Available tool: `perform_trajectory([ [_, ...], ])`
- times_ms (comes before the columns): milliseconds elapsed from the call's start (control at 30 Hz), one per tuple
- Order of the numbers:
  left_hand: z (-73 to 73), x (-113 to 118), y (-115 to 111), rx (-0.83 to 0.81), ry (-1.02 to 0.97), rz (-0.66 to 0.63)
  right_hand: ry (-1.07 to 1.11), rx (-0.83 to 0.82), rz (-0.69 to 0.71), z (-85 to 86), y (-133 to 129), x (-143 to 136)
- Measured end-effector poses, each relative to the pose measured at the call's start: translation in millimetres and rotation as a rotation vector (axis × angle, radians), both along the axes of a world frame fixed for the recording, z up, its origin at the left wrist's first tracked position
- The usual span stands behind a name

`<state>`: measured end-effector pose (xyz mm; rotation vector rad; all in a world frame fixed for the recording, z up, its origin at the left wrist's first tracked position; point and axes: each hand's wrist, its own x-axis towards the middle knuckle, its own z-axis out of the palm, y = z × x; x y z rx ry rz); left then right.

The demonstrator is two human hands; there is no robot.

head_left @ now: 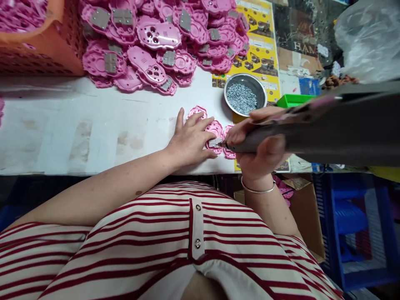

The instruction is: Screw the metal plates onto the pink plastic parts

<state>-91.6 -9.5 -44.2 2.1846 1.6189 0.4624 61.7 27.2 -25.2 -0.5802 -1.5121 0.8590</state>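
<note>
My left hand lies with spread fingers over pink plastic shells on the white table, its fingertips touching the shell that has a metal plate. My right hand is wrapped round a dark electric screwdriver, whose tip meets the metal plate. Another pink shell sits just beyond my left fingers, and one more is partly hidden under my right hand. Behind my right hand stands a round metal bowl holding many small screws.
A big heap of pink shells covers the back of the white table. At the back left is an orange basket. A green tray and a clear plastic bag lie to the right; blue crates stand below.
</note>
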Motion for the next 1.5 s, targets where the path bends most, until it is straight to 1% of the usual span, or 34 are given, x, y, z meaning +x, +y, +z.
perform_trajectory([
  [33, -0.1, 0, -1, -0.001, 0.001, 0.002, 0.111, 0.08, -0.012, 8.7, 2, 1],
  [67, -0.3, -1, -1, -0.001, 0.0, 0.003, 0.174, 0.117, -0.038, 17.6, 4, 3],
  [133, -1.0, -1, -3, 0.004, -0.005, -0.001, 0.221, 0.151, -0.087, 32.6, 8, 11],
  [200, -2.0, -2, -4, 0.007, -0.008, -0.006, 0.23, 0.169, -0.181, 39.4, 13, 22],
  [267, -2.8, -3, -4, 0.007, -0.005, -0.011, 0.223, 0.183, -0.294, 36.9, 19, 32],
  [333, -3.4, -3, -5, 0.008, 0.0, -0.009, 0.209, 0.182, -0.367, 28.6, 26, 39],
  [433, -4.0, -3, -5, 0.011, 0.003, 0.001, 0.195, 0.175, -0.404, 15.9, 32, 43],
  [500, -4.1, -3, -5, 0.012, 0.008, 0.002, 0.193, 0.159, -0.422, 10.8, 34, 43],
  [700, -3.7, -3, -6, 0.009, 0.011, 0.003, 0.228, 0.136, -0.341, 6.2, 35, 42],
  [867, -6.0, -5, -8, 0.025, -0.006, -0.006, 0.238, 0.121, -0.357, 11.4, 31, 41],
  [933, -5.9, -4, -8, 0.048, -0.012, -0.007, 0.273, 0.11, -0.306, 17.8, 26, 39],
  [1033, -2.5, -1, -8, 0.083, -0.028, -0.005, 0.35, 0.092, -0.193, 30.0, 12, 34],
  [1133, 3.2, 6, -5, 0.101, -0.073, -0.011, 0.327, -0.002, -0.078, 40.2, -2, 26],
  [1200, 6.2, 9, -3, 0.1, -0.112, -0.013, 0.288, -0.051, -0.026, 44.2, -10, 19],
  [1300, 8.0, 10, -2, 0.083, -0.155, -0.013, 0.269, 0.007, -0.005, 46.6, -16, 12],
  [1367, 7.4, 9, -2, 0.067, -0.173, -0.009, 0.239, -0.027, -0.003, 46.0, -17, 9],
  [1433, 6.1, 6, -2, 0.053, -0.176, -0.008, 0.233, -0.085, 0.041, 43.4, -16, 7],
  [1500, 4.4, 4, -2, 0.047, -0.149, -0.002, 0.267, -0.048, 0.104, 39.1, -13, 5],
])
